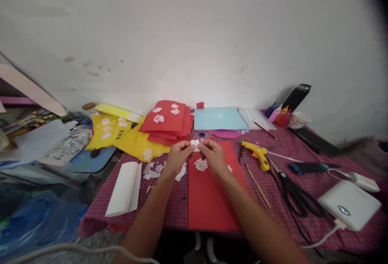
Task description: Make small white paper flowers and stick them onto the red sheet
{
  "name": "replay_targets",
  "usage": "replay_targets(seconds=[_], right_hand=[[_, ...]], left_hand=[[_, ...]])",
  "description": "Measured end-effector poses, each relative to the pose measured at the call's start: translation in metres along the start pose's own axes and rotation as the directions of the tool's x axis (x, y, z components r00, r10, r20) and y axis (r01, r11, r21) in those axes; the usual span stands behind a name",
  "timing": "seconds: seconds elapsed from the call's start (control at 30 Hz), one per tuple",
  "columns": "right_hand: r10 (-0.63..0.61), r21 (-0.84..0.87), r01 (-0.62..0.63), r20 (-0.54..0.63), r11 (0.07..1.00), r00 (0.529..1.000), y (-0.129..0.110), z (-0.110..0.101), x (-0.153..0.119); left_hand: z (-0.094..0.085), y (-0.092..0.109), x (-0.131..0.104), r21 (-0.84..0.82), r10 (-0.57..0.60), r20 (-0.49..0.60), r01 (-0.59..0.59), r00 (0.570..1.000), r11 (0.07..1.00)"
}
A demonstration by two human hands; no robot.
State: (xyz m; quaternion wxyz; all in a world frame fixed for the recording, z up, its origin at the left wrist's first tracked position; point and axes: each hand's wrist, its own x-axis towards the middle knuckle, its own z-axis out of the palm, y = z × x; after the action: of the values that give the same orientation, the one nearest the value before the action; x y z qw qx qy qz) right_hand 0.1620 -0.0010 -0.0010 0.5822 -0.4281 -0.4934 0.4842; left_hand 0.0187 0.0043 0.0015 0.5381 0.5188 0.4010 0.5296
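Observation:
Between them, my left hand (179,156) and my right hand (213,157) pinch a small piece of white paper (195,144) by its two sides. Both hands are above the far part of a red sheet of paper (214,199) lying on the table. A white paper flower (200,165) sits on that sheet just under my fingers, and a second white flower (229,168) is partly covered by my right hand. Torn white paper scraps (156,169) are scattered left of my left hand. Nearer the front left lies a folded white paper (123,189).
Stacked red sheets with white flowers (163,120) and yellow sheets (106,130) lie at the back left. A light blue sheet (220,118) is behind my hands. On the right are a yellow glue gun (257,153), black scissors (298,193), a wooden stick (258,187) and a white box (350,205).

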Motion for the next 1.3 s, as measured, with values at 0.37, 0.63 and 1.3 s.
replay_targets(seconds=[0.37,0.63,1.3], right_hand=[[0.026,0.017,-0.026,0.002,1.0,1.0,0.0031,0.0008,0.001],[0.096,0.15,-0.11,0.098,0.982,0.991,0.0013,0.0016,-0.0009],[0.1,0.115,-0.099,-0.005,0.988,0.995,0.0044,0.0042,0.002]], left_hand=[[0.0,0.0002,0.0002,-0.005,0.002,-0.029,-0.002,1.0,1.0],[0.0006,0.0002,-0.0008,0.052,0.02,-0.004,-0.02,1.0,0.998],[-0.0014,-0.0058,0.0031,0.011,-0.001,-0.013,0.001,1.0,1.0]])
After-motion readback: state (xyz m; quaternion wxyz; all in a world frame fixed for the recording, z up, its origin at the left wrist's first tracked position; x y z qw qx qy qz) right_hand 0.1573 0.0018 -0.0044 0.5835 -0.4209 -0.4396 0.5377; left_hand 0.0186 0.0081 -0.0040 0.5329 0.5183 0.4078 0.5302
